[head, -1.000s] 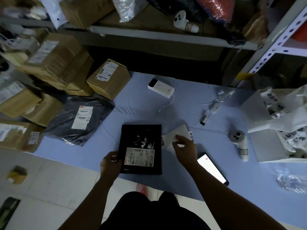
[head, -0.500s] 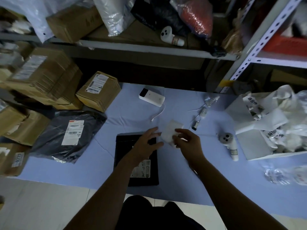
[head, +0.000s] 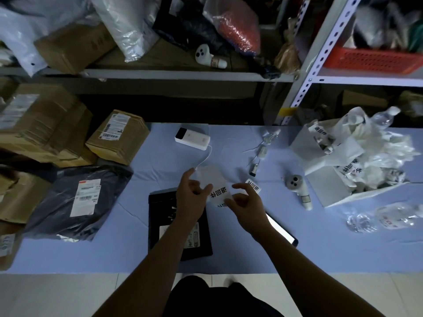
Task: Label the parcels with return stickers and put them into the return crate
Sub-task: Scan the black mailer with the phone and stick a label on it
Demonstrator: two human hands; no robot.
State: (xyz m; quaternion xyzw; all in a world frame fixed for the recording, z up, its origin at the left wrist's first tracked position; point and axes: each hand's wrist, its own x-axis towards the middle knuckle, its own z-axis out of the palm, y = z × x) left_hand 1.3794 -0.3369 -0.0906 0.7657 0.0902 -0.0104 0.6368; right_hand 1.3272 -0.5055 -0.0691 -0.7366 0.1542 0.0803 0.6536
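Observation:
A flat black parcel (head: pixel 160 216) with a white shipping label lies on the blue sheet in front of me, partly hidden by my left forearm. Just above its far right corner both hands hold a white return sticker sheet (head: pixel 214 183) printed with black characters. My left hand (head: pixel 191 196) pinches the sheet's left side. My right hand (head: pixel 245 205) pinches its near right edge. Another printed sticker (head: pixel 254 186) lies on the sheet just right of my right hand.
Cardboard parcels (head: pixel 116 136) and a dark grey bag parcel (head: pixel 75 200) crowd the left. A white power bank (head: pixel 192 137) lies behind my hands, a lit phone (head: pixel 281 229) to the right. A white box of stickers and plastic waste (head: pixel 338 163) stands far right; a red crate (head: pixel 375 59) sits on the shelf.
My left hand left the black parcel's edge and joined my right hand at the sticker sheet. The sheet is now lifted off the blue cloth and its printed characters show.

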